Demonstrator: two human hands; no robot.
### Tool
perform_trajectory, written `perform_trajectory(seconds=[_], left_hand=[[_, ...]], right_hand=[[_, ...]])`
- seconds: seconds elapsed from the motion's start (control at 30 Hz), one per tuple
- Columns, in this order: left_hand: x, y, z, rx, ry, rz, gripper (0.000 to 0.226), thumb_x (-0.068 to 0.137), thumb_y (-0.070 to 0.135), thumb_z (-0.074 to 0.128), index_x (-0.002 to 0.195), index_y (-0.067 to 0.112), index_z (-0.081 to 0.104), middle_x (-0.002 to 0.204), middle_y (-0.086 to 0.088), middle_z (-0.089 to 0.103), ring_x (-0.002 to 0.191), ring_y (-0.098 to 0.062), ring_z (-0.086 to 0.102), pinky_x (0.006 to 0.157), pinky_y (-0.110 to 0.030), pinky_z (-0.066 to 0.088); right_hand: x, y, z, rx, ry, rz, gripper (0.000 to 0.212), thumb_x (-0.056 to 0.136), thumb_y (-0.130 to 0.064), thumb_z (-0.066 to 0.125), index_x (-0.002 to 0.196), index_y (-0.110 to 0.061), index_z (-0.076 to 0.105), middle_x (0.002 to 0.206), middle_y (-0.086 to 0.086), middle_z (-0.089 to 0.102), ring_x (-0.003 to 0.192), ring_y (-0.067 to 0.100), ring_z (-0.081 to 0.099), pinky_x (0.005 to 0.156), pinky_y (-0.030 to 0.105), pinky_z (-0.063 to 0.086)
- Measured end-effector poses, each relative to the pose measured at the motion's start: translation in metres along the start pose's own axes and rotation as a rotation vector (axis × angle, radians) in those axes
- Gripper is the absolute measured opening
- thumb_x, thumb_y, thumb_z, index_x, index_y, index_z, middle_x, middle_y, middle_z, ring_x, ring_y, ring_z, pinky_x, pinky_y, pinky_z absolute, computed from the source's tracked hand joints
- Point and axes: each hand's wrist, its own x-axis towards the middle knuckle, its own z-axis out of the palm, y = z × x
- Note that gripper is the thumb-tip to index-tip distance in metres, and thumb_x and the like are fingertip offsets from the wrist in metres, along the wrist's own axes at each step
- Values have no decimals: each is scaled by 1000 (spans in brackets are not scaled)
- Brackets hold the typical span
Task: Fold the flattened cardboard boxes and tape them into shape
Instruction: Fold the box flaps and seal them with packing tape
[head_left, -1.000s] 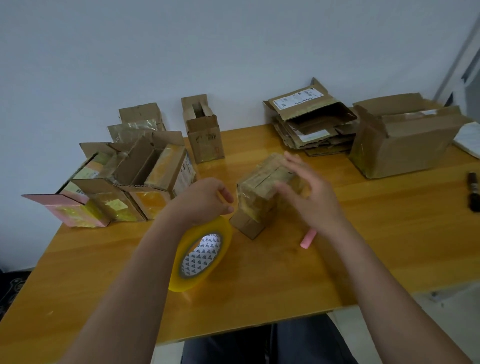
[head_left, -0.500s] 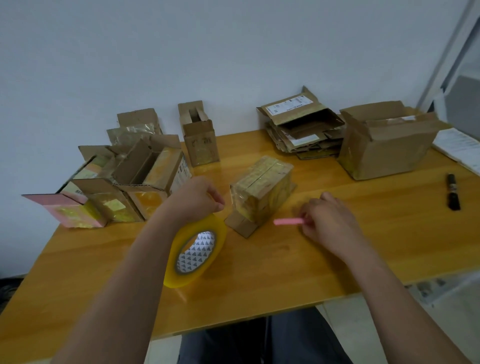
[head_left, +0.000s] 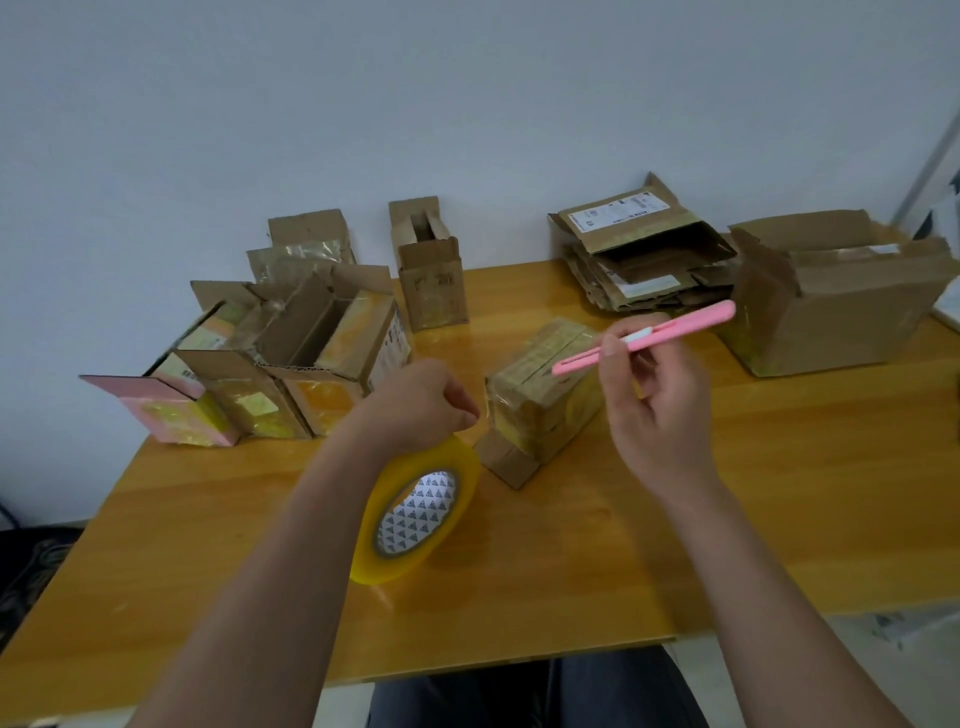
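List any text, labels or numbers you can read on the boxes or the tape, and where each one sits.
None can be read.
White shipping label on top of the flattened box stack: print and barcode too small.
Upright small box: dark front marking, blurred.
Open box at left: printed side label, blurred.
Tape roll core: triangle pattern only, no words.

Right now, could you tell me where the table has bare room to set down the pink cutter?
Bare table lies right of the taped box, before the large open box. The far left, around the folded boxes, is crowded.
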Motion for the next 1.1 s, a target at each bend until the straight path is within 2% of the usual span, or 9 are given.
perform_trajectory(seconds=[0.13,0.23,0.33,0.53,0.67,0.77,0.87,1.0,1.1], left_hand=[[3,1,0,17,-42,-24,19,97,19,59,110,16,72,108,1,67,104,-16,59,93,-32,47],[6,1,0,23,-76,-16,17,96,21,60,105,16,73,103,1,70,99,-15,62,88,-31,48],[8,-4,-2,3,-101,-30,18,96,21,60,103,14,75,99,2,70,98,-14,63,83,-28,45],[6,-13,-8,-15,-126,-34,21,99,23,56,105,16,75,106,2,68,101,-13,60,83,-27,41],[6,-15,-9,-23,-145,-29,21,98,22,57,102,17,76,101,5,67,97,-10,59,85,-27,40],[6,-16,-11,-20,-154,-27,20,99,23,56,101,18,76,102,5,68,100,-11,59,91,-30,42],[5,-16,-11,-20,-149,-26,20,98,23,56,100,18,76,100,6,67,100,-11,60,94,-32,44],[3,-15,-9,-24,-144,-27,21,98,23,56,100,17,76,96,7,66,97,-10,60,90,-30,44],[4,-15,-9,-19,-141,-29,20,98,24,57,100,17,76,98,6,68,97,-11,61,89,-30,45]], right_hand=[[2,4,11,66,-140,56,2,96,-14,57,97,-13,58,79,-15,55,64,-4,55,53,7,38],[-4,12,18,114,-192,163,16,95,-5,58,97,-21,62,82,-10,63,69,-3,61,54,7,42],[-12,17,19,110,-177,195,18,91,-14,56,92,-31,61,87,-16,65,81,-2,66,62,9,48],[-15,24,20,49,-258,162,14,92,-8,59,98,-19,66,93,-16,65,89,-1,64,66,9,48],[-17,25,20,-20,-352,129,15,84,-15,57,79,-28,61,82,-4,67,100,20,59,70,26,52],[-15,24,17,96,-257,183,11,82,-21,57,76,-30,62,81,-3,69,92,18,67,66,36,56],[-12,22,18,174,-189,222,8,83,-29,56,81,-27,63,81,-15,67,80,10,67,59,22,54],[-14,19,23,234,-172,250,18,94,-10,60,93,-27,65,85,-18,68,82,7,68,65,18,54],[-15,16,28,84,-268,151,19,94,-4,60,96,-23,66,87,-22,65,85,-4,65,65,10,49]])
